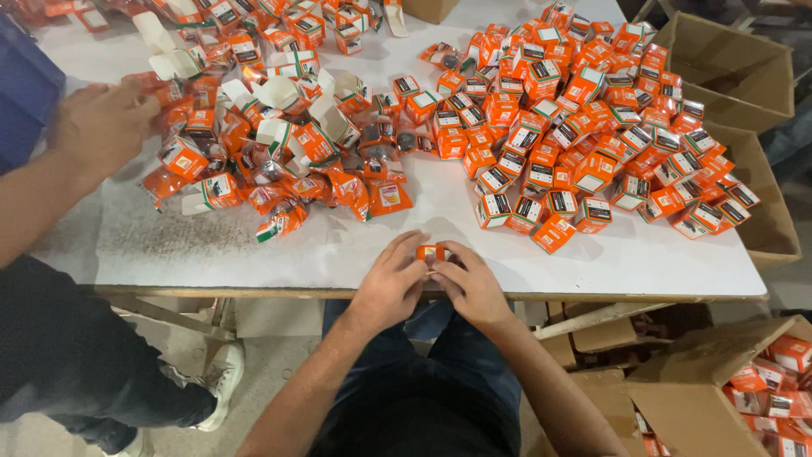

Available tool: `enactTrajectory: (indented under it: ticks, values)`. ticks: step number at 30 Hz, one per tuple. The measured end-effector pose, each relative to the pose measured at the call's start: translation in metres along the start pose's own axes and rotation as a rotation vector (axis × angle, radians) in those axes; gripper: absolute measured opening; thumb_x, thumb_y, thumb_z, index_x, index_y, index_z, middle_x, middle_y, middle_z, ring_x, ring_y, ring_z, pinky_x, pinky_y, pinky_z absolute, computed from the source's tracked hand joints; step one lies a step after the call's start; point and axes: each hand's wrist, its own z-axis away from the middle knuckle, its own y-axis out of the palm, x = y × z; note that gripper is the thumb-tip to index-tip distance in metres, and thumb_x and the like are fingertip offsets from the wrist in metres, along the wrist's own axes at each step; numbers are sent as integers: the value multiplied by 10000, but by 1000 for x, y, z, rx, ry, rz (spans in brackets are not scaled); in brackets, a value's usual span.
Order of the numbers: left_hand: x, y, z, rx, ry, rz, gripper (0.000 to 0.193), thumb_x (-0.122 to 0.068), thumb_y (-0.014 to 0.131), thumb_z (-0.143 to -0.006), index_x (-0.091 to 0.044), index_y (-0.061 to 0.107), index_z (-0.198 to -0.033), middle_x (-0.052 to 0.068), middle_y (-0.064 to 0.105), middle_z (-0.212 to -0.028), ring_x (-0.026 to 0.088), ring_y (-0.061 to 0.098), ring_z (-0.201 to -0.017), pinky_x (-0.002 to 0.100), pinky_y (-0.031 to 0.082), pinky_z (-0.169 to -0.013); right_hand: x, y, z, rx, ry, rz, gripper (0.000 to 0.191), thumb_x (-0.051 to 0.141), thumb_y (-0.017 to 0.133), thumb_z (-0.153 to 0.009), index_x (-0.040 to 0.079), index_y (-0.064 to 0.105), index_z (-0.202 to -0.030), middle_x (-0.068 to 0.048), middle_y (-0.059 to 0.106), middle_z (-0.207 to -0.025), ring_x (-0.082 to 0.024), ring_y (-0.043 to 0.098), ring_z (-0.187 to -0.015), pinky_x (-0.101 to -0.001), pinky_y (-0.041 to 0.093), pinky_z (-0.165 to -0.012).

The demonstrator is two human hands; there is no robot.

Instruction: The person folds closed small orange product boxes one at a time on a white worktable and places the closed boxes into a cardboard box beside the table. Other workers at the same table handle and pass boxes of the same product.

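Closest to me, my left hand (391, 283) and right hand (470, 286) meet at the near edge of the white counter (355, 245). Both are closed around one small orange box (431, 253), fingertips pinching it from either side, so only its top shows between them. The box sits just above the counter edge, right in front of my body.

Below the counter on my right I see an open cardboard carton (719, 381) on the floor, with more orange boxes inside it.

Further out on the counter, to my right, lies a wide heap of closed orange boxes (592, 127), many showing white and black label faces. To my left lies a looser pile of open boxes and orange packets (279, 161), with white flaps standing up and some clear wrapping among them.

At the far left, another person's hand (106, 123) rests on the edge of that looser pile; I cannot tell whether it grips anything. Their dark trouser leg and a white shoe (222, 381) show beside the counter.

Past the right edge of the counter stand two empty-looking brown cartons (736, 76).
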Motion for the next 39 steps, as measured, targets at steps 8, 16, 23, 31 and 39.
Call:
enactTrajectory:
  ticks: [8, 16, 23, 31, 39]
  values:
    - [124, -85, -76, -53, -300, -806, 547, -267, 879, -724, -85, 689, -1204, 179, 646, -1035, 378, 627, -965, 525, 491, -763, -17, -30, -44, -539, 177, -241, 496, 41, 687, -935, 39, 523, -1403, -161, 528, -1367, -297, 695, -1110, -367, 574, -922]
    - [168, -96, -97, 85, -292, -778, 614, -186, 866, -727, -128, 624, -1288, 126, 646, -1048, 358, 638, -1022, 496, 521, -844, -31, 55, -149, 11, -112, 284, 563, 294, 709, -917, 91, 537, -1413, -205, 585, -1357, -407, 530, -1259, -530, 438, -1031]
    - [108, -86, -45, -220, -340, -99, 568, -48, 775, -818, -42, 548, -1339, 171, 549, -1080, 329, 592, -931, 381, 557, -765, -33, 61, -133, -15, -156, 386, 599, 325, 676, -895, 169, 517, -1451, -174, 585, -1346, -426, 506, -1294, -549, 427, -1002]
    - [57, -17, 22, -319, -582, 215, 665, -115, 839, -788, -9, 475, -1334, 171, 618, -1160, 279, 636, -999, 370, 541, -883, -38, 70, -179, 172, -66, 291, 430, 424, 713, -890, 199, 689, -1256, -133, 572, -1206, -386, 521, -1193, -523, 408, -1007]
    - [45, -16, 29, -217, -430, 131, 780, -97, 798, -846, -35, 413, -1522, 205, 628, -1266, 327, 680, -1088, 387, 561, -874, -67, 51, -125, -56, -119, -47, 488, 458, 776, -904, 97, 461, -993, -225, 541, -1347, -361, 594, -1141, -421, 512, -884]
